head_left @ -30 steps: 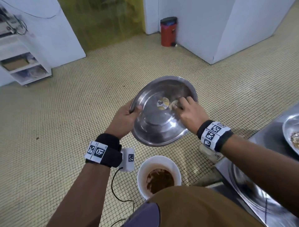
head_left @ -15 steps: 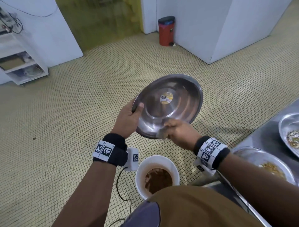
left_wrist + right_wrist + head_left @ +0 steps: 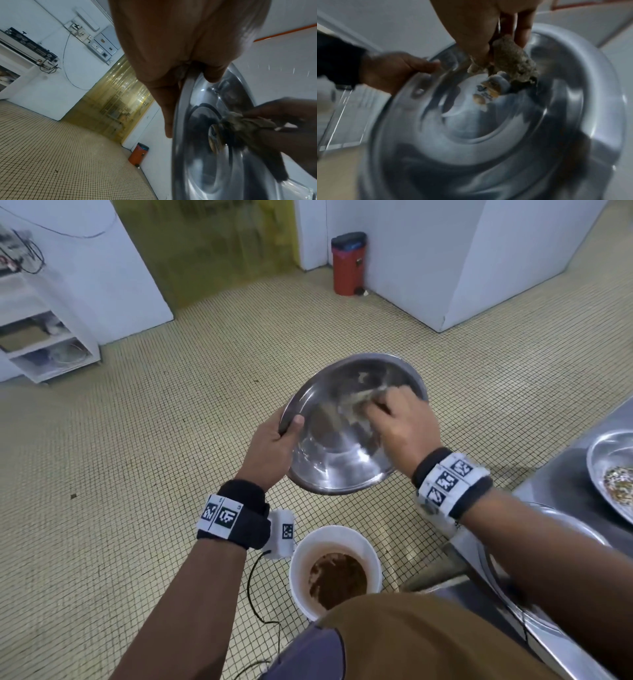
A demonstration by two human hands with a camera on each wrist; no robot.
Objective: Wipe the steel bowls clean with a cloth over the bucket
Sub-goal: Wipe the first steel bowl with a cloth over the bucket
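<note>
Steel bowl gripped by left hand, right hand clutching cloth, tiled floor

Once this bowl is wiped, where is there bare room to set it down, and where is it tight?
Free: the tiled floor left of the white bucket, out toward the white shelf unit and red bin. Crowded: the steel counter at right, which carries a dirty bowl and another bowl under the right forearm.

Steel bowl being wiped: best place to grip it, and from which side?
Grip the steel bowl at its thin rolled rim, from the left, as the left hand does: thumb inside, fingers behind. The bowl is tilted open toward the person, leaving its inside free for the right hand pressing the cloth.
</note>
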